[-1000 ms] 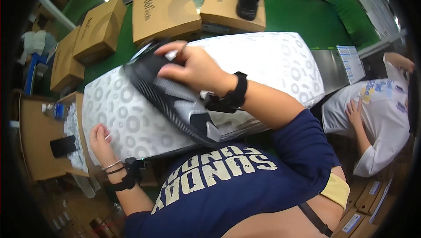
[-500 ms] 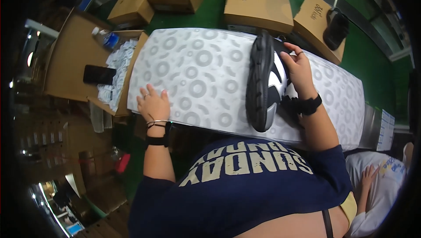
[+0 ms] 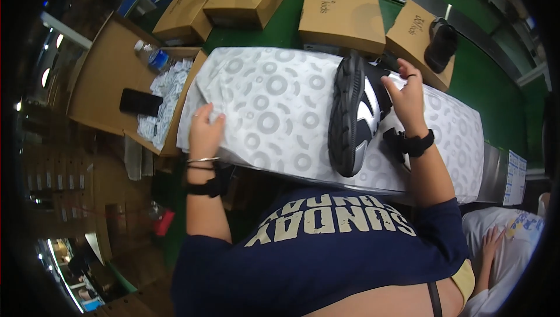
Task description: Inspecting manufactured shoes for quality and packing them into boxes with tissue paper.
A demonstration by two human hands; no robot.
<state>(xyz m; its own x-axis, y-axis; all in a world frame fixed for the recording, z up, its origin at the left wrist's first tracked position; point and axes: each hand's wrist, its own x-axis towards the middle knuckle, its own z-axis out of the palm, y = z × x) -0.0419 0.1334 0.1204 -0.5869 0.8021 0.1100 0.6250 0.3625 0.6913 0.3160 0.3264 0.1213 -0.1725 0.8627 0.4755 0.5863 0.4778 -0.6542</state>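
Observation:
A black, white and grey sneaker (image 3: 353,112) lies on its side on a stack of white tissue paper printed with grey rings (image 3: 274,112). My right hand (image 3: 408,98) rests against the shoe's upper at its far end, fingers curled on it. My left hand (image 3: 205,130) lies flat on the near left edge of the paper, fingers spread, holding nothing. Both wrists wear black bands.
Several brown shoe boxes (image 3: 341,13) sit on the green conveyor (image 3: 496,83) beyond the paper, one with a black shoe (image 3: 440,45) on top. At left, a cardboard tray (image 3: 108,77) holds a black phone (image 3: 140,102), white sachets (image 3: 166,92) and a bottle (image 3: 153,57). Another person (image 3: 507,253) sits at lower right.
My right hand has brought the sneaker down from the air onto the paper and laid it on its side. My left hand has slid along the paper's near edge.

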